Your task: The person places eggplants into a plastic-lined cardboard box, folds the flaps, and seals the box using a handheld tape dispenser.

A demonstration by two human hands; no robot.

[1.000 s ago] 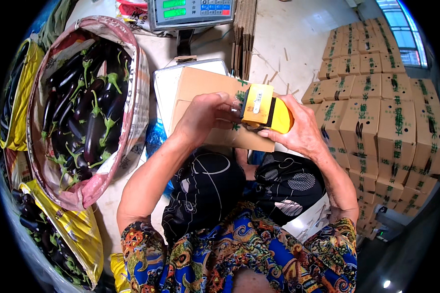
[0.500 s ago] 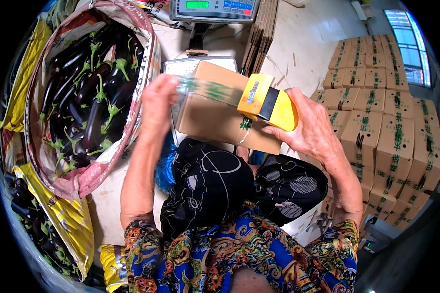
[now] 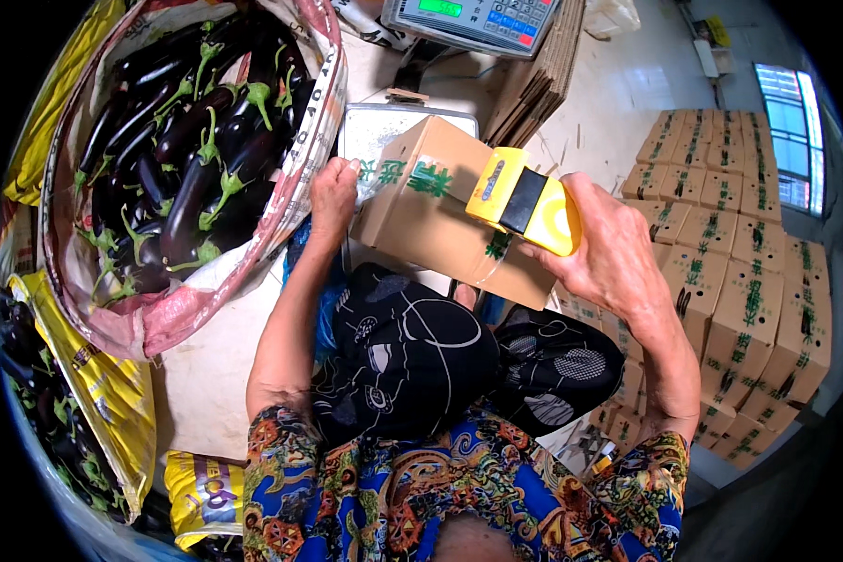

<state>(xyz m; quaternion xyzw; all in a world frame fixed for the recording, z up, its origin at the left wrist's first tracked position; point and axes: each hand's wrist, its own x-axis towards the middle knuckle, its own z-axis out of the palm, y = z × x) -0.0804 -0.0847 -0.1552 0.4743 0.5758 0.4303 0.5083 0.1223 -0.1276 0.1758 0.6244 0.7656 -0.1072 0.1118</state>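
A brown cardboard box (image 3: 412, 220) sits tilted on the scale's platform (image 3: 361, 131), in front of my knees. My right hand (image 3: 613, 244) grips a yellow tape dispenser (image 3: 504, 192) with a black band, held over the box's right part. Clear packing tape (image 3: 428, 178) with green print runs from the dispenser leftward across the box top. Past the box's left edge, my left hand (image 3: 333, 199) is closed on the tape's free end. Its fingertips are partly hidden from view.
A lined basket (image 3: 51, 225) full of eggplants (image 3: 192, 211) stands at left, with yellow sacks (image 3: 103, 403) nearer me. The scale's display (image 3: 482, 17) is at the far side, beside flattened cardboard (image 3: 539, 75). Stacked boxes (image 3: 740, 290) rise at right.
The tape's printed strip now lies nearer the box top, and my left hand has moved down beside the box's left edge. The whole view has shifted slightly; the dispenser stays over the box.
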